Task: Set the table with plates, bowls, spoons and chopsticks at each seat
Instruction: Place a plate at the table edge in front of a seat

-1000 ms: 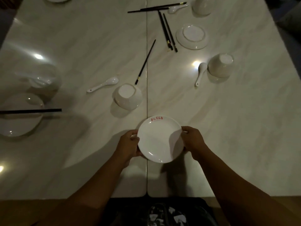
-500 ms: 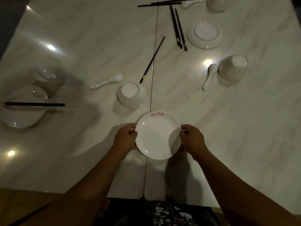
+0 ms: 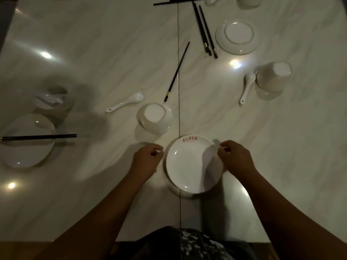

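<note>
A white plate (image 3: 187,166) with red lettering on its far rim lies flat on the marble table (image 3: 281,147), just in front of me and across the centre seam. My left hand (image 3: 145,160) sits just left of the plate, fingers curled, a small gap to the rim, holding nothing. The fingertips of my right hand (image 3: 234,158) are pinched at the plate's right rim. An upturned white bowl (image 3: 155,119) stands just beyond the plate. A white spoon (image 3: 124,104) and a single black chopstick (image 3: 177,72) lie near the bowl.
At the left is a set place: plate (image 3: 26,145) with chopsticks (image 3: 37,137) across it, and a bowl (image 3: 50,98) holding a spoon. At the far right are an upturned plate (image 3: 236,37), chopsticks (image 3: 204,29), an upturned bowl (image 3: 272,77) and a spoon (image 3: 247,87).
Both hands held the plate by its rims before. The plate now lies on the table and my left hand has come off its rim, drawing slightly left.
</note>
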### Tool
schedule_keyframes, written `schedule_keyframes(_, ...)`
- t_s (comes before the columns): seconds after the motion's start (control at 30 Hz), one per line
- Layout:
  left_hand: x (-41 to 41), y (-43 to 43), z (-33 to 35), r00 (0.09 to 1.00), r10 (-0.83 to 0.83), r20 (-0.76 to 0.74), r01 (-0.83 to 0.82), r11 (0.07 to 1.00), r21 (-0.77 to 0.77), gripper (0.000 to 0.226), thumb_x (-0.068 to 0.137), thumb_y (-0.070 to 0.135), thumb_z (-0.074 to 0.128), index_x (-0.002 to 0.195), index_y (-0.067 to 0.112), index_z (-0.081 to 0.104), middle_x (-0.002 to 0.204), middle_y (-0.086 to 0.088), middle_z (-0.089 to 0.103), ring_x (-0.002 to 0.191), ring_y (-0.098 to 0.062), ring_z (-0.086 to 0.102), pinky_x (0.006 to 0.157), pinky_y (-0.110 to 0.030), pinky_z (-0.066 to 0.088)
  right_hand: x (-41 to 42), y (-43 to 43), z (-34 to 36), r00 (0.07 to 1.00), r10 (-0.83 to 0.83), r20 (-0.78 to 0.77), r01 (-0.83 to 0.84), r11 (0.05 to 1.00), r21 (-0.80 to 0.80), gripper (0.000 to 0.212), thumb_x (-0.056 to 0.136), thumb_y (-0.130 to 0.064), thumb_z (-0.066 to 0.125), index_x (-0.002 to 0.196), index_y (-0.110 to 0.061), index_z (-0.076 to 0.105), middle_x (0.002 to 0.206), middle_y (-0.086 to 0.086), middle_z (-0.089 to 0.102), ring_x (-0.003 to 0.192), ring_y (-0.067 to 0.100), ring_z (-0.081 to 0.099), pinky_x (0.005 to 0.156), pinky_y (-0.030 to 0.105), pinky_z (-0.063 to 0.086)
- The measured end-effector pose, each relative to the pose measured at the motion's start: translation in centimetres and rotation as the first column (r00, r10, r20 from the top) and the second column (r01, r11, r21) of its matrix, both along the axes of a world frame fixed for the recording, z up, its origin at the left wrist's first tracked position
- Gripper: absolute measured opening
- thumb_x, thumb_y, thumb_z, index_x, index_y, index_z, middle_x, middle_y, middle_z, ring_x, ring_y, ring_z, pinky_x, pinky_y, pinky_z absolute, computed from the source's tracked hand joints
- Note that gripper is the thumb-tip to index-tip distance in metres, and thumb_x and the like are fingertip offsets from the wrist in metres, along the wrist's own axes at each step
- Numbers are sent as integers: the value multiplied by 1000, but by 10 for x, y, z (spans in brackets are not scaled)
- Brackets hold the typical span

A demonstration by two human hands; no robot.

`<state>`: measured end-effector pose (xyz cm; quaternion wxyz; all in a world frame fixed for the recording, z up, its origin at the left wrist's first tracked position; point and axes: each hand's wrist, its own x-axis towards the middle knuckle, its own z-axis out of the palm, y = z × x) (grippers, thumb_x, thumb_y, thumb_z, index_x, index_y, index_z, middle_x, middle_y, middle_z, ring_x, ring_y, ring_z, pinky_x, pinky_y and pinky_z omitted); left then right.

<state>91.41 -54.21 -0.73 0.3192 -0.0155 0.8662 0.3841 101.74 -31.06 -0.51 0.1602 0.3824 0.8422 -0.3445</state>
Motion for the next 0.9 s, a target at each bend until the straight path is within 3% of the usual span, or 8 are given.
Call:
schedule_keyframes(0.1,-33,1,14,934,-63,-352,42,997,-70,15,86,20,64,98,12,64,90,-3,55,84,-19,55,66,-16,37,-32,-2,4,994,72,-86,-67,996,58,34,93,-25,53,123,-13,59,120,12,61,104,24,60,80,21,35)
schedule_keyframes(0.2,-70,14,18,846,-159,-508,102,985,-137,33,81,28,68,113,23,61,120,-6,49,111,-28,48,91,-24,30,-72,-12,4,961,219,-170,-206,974,92,34,93,-20,51,125,-11,58,126,14,58,114,26,56,88,22,35)
schedule_keyframes(0.3,-100,30,17,829,-397,-393,279,904,-323,66,77,47,68,136,40,40,152,0,23,138,-33,20,110,-41,21,-101,-21,-2,927,345,-147,-334,938,95,40,94,-24,50,131,-8,53,137,14,51,127,27,47,108,34,36)
schedule_keyframes(0.4,-113,42,10,837,-503,-216,409,836,-365,88,72,54,70,143,43,20,159,-1,2,144,-37,4,115,-51,15,-111,-21,-15,907,411,-91,-399,908,127,38,93,-27,51,125,-7,57,129,13,58,121,27,52,106,43,41)
schedule_keyframes(0.6,-115,37,-7,882,-424,-207,391,902,-185,83,69,46,76,139,31,34,148,-7,28,131,-31,38,107,-39,36,-110,-18,-18,901,423,-96,-409,902,139,33,95,-22,50,123,-6,58,124,11,60,114,26,57,101,38,45)
schedule_keyframes(0.7,-114,27,8,958,-229,-176,237,971,25,75,70,39,78,135,34,40,142,0,37,123,-20,41,97,-30,36,-112,-24,-4,954,235,-188,-228,972,56,33,98,-24,44,126,-11,57,124,10,62,107,19,58,90,28,45)
schedule_keyframes(0.77,-112,16,26,998,-52,43,37,955,293,63,74,35,75,129,37,45,139,3,40,118,-20,45,91,-36,46,-116,-32,11,957,-3,-290,-28,994,-103,34,100,-30,41,124,-14,59,120,6,63,103,15,57,89,30,46)
schedule_keyframes(0.9,-95,0,48,846,47,531,-435,637,636,47,77,43,61,122,31,52,131,-3,55,116,-27,56,82,-52,55,-122,-62,35,873,-474,-119,276,679,-681,47,100,-45,31,132,-18,51,122,1,57,110,25,56,89,40,50)
